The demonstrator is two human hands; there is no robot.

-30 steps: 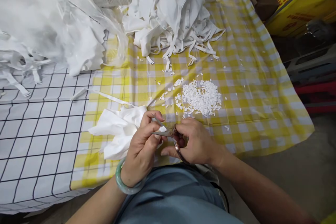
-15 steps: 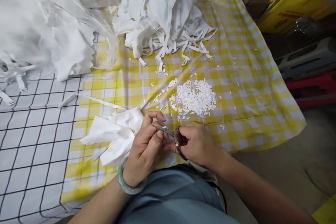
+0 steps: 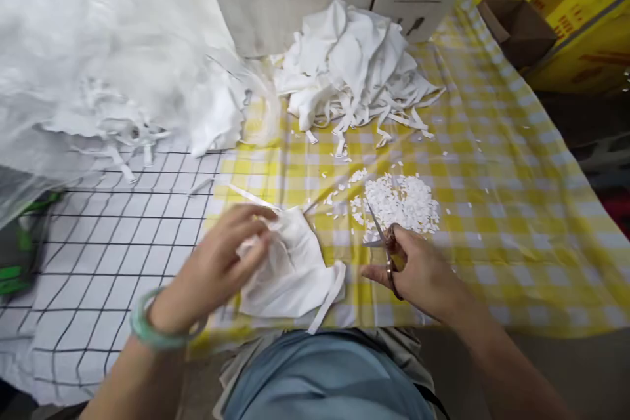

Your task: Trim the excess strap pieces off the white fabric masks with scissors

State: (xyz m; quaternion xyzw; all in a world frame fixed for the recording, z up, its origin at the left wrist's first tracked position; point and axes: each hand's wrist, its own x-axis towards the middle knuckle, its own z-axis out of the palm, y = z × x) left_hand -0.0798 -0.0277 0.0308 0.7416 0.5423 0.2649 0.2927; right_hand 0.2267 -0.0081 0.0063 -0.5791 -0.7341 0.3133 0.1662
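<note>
My right hand [image 3: 423, 269] holds a pair of scissors [image 3: 390, 262] by the handles, blades spread apart and pointing up and left. My left hand [image 3: 216, 262], with a green bangle on the wrist, hovers at the left edge of a white cloth piece [image 3: 295, 275] with narrow straps. Its fingers are apart and somewhat blurred; nothing shows in them. The cloth lies on the table, one strap hanging toward me, another stretching off to the upper left. Just beyond the scissors is a heap of small white clippings [image 3: 401, 200].
A pile of white strapped cloth pieces [image 3: 354, 65] lies at the back before a box [image 3: 295, 13]. More sit at left in clear plastic [image 3: 113, 33]. Yellow boxes [image 3: 585, 33] and an open brown carton [image 3: 519, 26] stand back right. A yellow checked cloth [image 3: 512, 210] covers the table.
My left hand has let go of the strap and moved left. My right hand has drawn away with the scissors. The cloth piece now lies spread between them, and the view has shifted.
</note>
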